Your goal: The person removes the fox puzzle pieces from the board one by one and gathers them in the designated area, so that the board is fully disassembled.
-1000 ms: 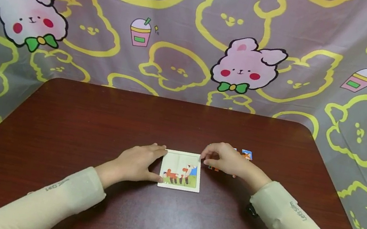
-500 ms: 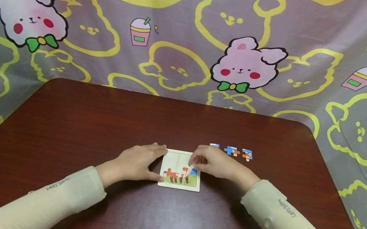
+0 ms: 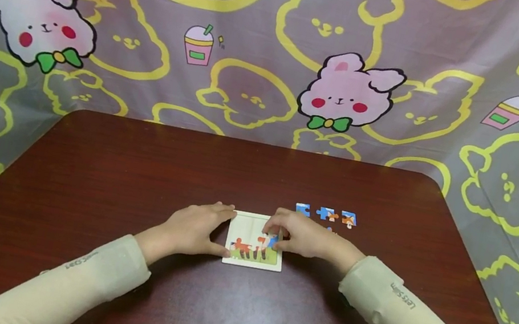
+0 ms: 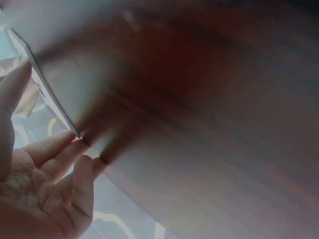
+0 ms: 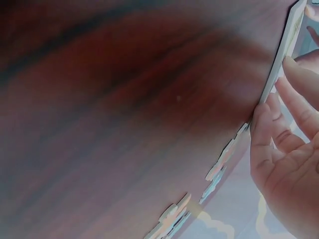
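Note:
A cream-framed jigsaw tray (image 3: 251, 265) lies on the table, its lower part filled with joined pieces showing an orange and white animal on green. My left hand (image 3: 187, 227) rests along its left edge in the head view, thumb at the near corner and fingers at the far corner. At the tray's right side, my right hand (image 3: 304, 235) has curled fingers and thumb about a blue and white puzzle piece (image 3: 273, 241) inside the frame, partly covered by the fingers. In the left wrist view, the fingers touch the tray's edge (image 4: 55, 102).
Several loose puzzle pieces lie beyond the right hand: a blue one (image 3: 302, 209), a blue and orange one (image 3: 327, 214) and another (image 3: 348, 219). A further piece is mostly hidden by that hand. The brown table (image 3: 160, 162) ends at a patterned curtain (image 3: 262, 29).
My right hand has moved left from beside the tray onto its right part, uncovering loose pieces behind it, then shifted slightly. My left hand has stayed at the left edge.

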A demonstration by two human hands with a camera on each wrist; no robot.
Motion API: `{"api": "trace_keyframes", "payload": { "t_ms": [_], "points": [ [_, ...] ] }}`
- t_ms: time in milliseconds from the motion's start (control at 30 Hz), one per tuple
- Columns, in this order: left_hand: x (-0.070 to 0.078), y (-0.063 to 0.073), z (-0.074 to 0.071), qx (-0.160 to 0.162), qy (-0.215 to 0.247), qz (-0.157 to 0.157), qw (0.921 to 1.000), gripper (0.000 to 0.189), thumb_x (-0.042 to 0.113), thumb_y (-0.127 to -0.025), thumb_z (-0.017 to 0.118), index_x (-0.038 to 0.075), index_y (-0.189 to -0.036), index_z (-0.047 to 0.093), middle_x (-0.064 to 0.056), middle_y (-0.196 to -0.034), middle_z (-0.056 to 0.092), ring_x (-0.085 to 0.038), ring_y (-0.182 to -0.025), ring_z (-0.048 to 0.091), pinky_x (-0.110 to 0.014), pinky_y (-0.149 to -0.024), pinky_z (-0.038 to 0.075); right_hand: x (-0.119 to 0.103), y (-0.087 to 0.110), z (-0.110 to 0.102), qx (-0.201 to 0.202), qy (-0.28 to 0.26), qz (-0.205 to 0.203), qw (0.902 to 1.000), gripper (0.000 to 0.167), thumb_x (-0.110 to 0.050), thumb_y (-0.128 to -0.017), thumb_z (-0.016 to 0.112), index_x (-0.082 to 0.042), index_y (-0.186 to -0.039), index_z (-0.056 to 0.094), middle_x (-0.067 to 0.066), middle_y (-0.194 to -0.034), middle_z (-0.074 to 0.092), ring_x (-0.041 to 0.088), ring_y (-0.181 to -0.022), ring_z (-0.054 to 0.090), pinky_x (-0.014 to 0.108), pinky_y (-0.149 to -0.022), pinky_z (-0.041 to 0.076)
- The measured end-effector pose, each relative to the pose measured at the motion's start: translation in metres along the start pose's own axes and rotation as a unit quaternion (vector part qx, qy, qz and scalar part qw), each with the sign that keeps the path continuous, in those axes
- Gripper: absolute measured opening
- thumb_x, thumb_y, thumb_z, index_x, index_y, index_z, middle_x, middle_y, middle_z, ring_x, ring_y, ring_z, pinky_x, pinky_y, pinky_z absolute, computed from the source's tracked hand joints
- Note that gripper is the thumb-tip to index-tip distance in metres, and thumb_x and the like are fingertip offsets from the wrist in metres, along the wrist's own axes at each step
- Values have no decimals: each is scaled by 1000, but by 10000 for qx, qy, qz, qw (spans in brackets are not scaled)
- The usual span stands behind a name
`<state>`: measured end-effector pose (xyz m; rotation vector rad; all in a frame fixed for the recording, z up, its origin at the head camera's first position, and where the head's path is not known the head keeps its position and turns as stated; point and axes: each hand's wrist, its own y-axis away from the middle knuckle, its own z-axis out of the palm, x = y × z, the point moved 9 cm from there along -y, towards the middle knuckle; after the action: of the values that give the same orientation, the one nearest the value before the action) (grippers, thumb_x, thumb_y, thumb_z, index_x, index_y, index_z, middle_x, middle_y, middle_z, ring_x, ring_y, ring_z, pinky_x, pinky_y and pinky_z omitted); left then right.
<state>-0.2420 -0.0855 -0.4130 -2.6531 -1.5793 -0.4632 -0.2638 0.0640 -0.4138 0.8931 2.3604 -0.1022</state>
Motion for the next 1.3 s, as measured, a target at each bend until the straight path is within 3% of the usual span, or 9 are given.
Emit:
{"api": "trace_keyframes", "payload": {
  "t_ms": [267, 500, 933, 1300],
  "points": [
    [0, -2, -2, 11, -58, 8, 10000, 86, 55, -76, 80, 12, -145, 52, -7, -152, 49, -30, -132, 55, -50, -99, 50, -1, 0, 3, 5, -22, 81, 10000, 26, -9, -88, 75, -12, -112, 65, 1, -98, 58, 12, -79, 53, 23, -71, 46],
    [-1, -2, -1, 41, -39, -33, 10000, 86, 56, -75, 81, 13, -144, 52, -6, -152, 50, -30, -129, 57, -50, -96, 52, -1, 1, 2, 80, -150, -27, 9999, 27, -6, -87, 74, -12, -111, 63, 2, -97, 58, 11, -77, 52, 23, -70, 46],
    [-1, -3, -1, 73, -44, -27, 10000, 86, 56, -75, 81, 13, -144, 53, -6, -151, 50, -30, -127, 59, -49, -93, 53, 2, 2, 0, 45, -634, 125, 9979, 23, -2, -90, 69, -15, -108, 64, 1, -93, 63, 9, -69, 53, 23, -65, 47],
    [-1, -3, -2, 48, -35, -29, 10000, 86, 56, -75, 81, 13, -144, 52, -6, -151, 50, -30, -129, 57, -50, -94, 52, -4, 3, 5, -107, -191, -101, 9997, 32, -6, -88, 74, -14, -112, 54, 2, -93, 61, 7, -68, 51, 25, -68, 47]
  ]
}}
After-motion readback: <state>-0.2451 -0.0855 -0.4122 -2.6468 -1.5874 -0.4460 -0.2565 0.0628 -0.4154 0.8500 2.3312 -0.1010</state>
